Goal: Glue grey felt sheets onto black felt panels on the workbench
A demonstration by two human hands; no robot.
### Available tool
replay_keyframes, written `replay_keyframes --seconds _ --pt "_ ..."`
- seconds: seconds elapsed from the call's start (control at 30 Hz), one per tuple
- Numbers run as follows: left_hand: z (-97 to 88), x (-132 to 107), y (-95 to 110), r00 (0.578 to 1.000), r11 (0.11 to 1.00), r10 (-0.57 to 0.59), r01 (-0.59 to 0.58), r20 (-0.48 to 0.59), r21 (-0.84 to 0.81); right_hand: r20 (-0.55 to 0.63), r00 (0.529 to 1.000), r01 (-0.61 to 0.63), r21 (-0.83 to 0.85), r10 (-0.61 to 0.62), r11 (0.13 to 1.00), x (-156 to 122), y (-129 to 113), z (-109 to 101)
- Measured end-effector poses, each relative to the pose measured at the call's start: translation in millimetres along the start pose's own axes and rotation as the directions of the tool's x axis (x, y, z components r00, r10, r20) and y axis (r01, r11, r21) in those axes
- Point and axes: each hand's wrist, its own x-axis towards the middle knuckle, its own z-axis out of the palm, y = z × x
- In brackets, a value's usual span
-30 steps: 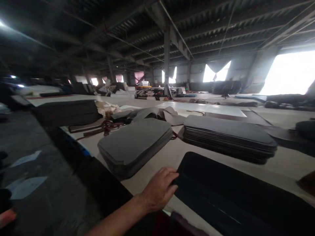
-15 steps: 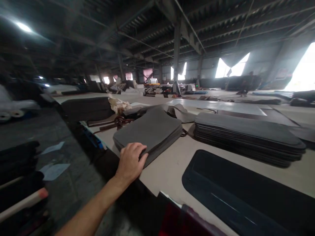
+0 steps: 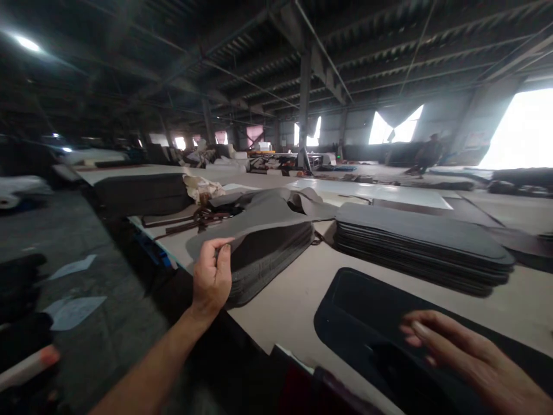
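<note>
My left hand (image 3: 212, 276) pinches the near edge of the top grey fabric sheet (image 3: 254, 214) between thumb and fingers. That sheet is lifted and bends upward off a stack of similar dark grey sheets (image 3: 272, 259) at the table's near edge. My right hand (image 3: 458, 346) hovers over a black panel with rounded corners (image 3: 358, 305); its fingers are loosely bent, a little apart, and nothing shows in them. Right of the lifted sheet lies another neat stack of grey sheets with rounded corners (image 3: 419, 248).
The pale table (image 3: 276, 314) runs far back. A dark stack (image 3: 142, 193), a crumpled cream cloth (image 3: 203, 187) and brown strips (image 3: 181, 222) lie at its left. Papers (image 3: 75, 311) lie on the left. A person (image 3: 428, 154) is far back at right.
My left hand has gone from resting on the stack to pinching the top sheet, whose near edge has risen. My right hand has come into view over the black panel.
</note>
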Motion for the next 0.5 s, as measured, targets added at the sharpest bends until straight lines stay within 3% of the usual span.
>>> replay_keyframes --seconds 0.1,0.2,0.3,0.4,0.5 --pt "-4.0 -13 1 0.991 0.999 0.032 -0.033 -0.131 -0.003 0.158 0.987 -0.049 0.102 0.032 0.994 7 -12 56" --pt "-14.3 -34 -9 0.989 0.994 0.09 -0.098 -0.119 -0.055 0.282 0.955 -0.184 0.326 0.091 0.927 23 -19 91" --pt "-29.5 -58 -20 0.986 0.981 0.165 -0.168 -0.038 -0.1 0.324 0.935 -0.284 0.451 0.142 0.846 43 -24 101" --pt "-41.4 -79 -18 0.972 0.971 0.229 -0.226 0.044 -0.073 0.392 0.915 -0.299 0.498 0.097 0.814 53 -24 103" --pt "-41.2 -91 -1 0.966 0.97 0.24 -0.234 0.098 -0.068 0.577 0.816 -0.334 0.447 0.017 0.83 42 -18 113"
